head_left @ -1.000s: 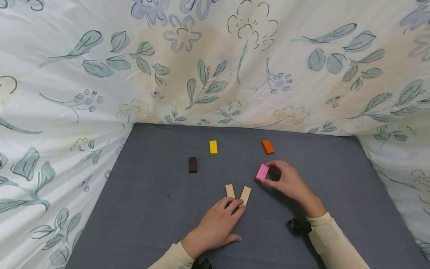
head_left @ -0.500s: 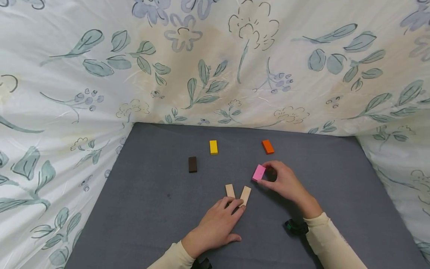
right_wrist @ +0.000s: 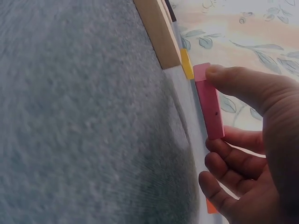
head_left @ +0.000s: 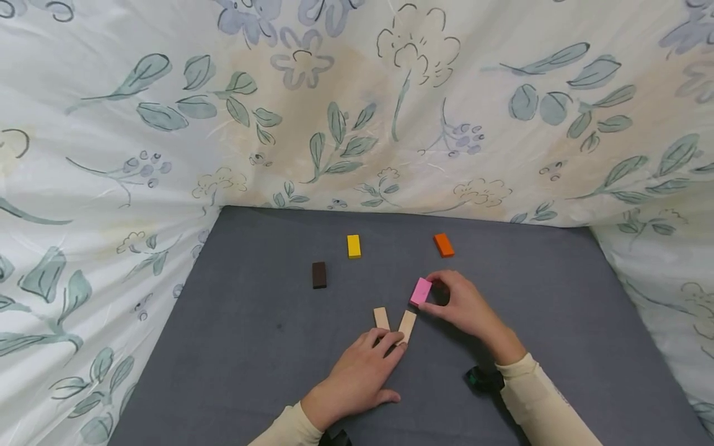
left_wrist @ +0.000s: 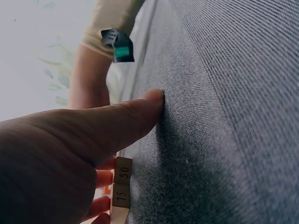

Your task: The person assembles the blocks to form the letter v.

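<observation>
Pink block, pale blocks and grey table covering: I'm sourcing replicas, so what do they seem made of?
Pink block: likely painted wood, satin; even colour leaves plastic possible. Pale blocks: probably bare wood, matte, by their tan tone. Grey table covering: woven fabric, matte; the left wrist view shows its threads.

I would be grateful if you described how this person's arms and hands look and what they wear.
The left hand and right hand wear no gloves. The left sleeve and right sleeve are cream and close-fitting. A small black device with a green patch sits at the right wrist; another dark device shows partly at the left.
</observation>
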Motion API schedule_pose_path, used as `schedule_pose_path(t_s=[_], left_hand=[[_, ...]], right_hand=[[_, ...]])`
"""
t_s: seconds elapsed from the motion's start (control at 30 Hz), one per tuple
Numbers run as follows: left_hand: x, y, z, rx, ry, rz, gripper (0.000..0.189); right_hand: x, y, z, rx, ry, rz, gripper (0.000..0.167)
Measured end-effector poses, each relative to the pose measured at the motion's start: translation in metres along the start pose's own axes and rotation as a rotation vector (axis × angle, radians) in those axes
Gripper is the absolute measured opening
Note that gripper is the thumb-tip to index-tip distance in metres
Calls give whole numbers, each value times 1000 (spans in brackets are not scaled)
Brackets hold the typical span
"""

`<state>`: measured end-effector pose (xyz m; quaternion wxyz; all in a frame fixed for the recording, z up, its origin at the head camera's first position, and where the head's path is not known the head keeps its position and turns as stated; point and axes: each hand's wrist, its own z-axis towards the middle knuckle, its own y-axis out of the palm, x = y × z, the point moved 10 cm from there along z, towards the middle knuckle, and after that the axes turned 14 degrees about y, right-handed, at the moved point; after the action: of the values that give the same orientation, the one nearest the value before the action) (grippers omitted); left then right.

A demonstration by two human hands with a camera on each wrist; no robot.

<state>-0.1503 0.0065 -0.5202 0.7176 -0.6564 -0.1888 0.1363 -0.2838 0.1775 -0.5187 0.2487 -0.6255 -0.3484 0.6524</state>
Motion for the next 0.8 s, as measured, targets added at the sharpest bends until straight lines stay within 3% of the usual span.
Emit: schedule_pose_path(t_s=[0.8], left_hand=[[-1,3,1,19,8,11,90]], right_hand=[[-8,15,-4,-32,-31,-40,58]])
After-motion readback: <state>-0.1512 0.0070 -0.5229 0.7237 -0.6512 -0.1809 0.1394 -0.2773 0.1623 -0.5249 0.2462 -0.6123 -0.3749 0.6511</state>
